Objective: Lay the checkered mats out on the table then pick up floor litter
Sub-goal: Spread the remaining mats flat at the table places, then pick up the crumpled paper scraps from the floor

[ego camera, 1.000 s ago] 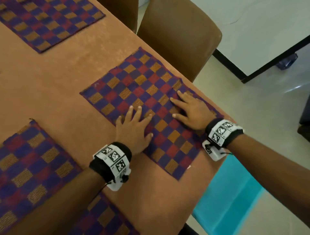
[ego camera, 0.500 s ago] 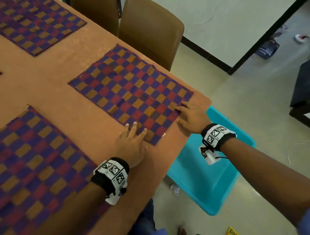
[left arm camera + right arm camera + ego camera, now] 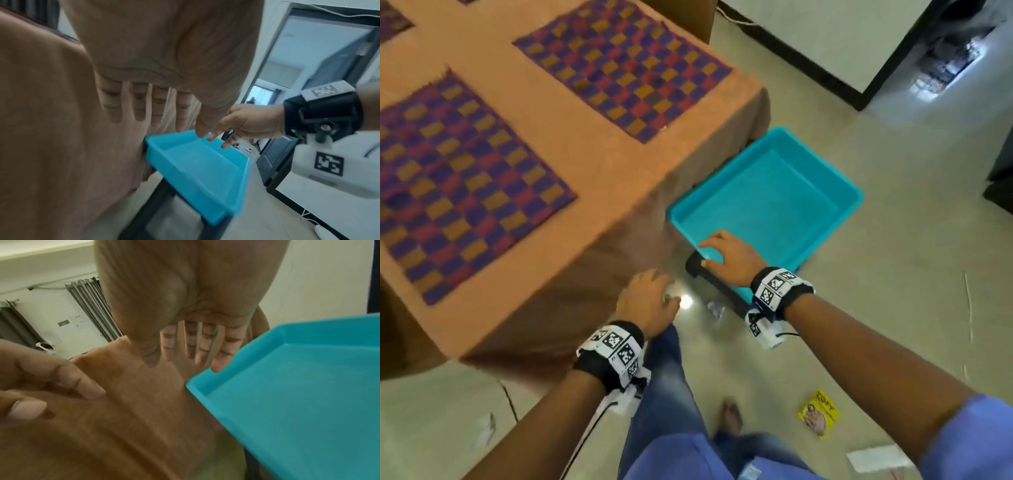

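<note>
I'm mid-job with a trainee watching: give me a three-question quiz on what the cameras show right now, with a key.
1. True or false: the right hand holds a piece of litter.
2. Which litter lies closest to the teal tub? A) yellow packet B) crumpled clear wrapper C) white paper
3. Fill in: the checkered mats lie flat on the ____.

Key:
1. False. Its fingers are spread and empty, over the tub's near corner.
2. B. It lies on the floor just beside the tub's near corner.
3. Table. Neither hand touches a mat; the left hand is off the table, above the floor.
</note>
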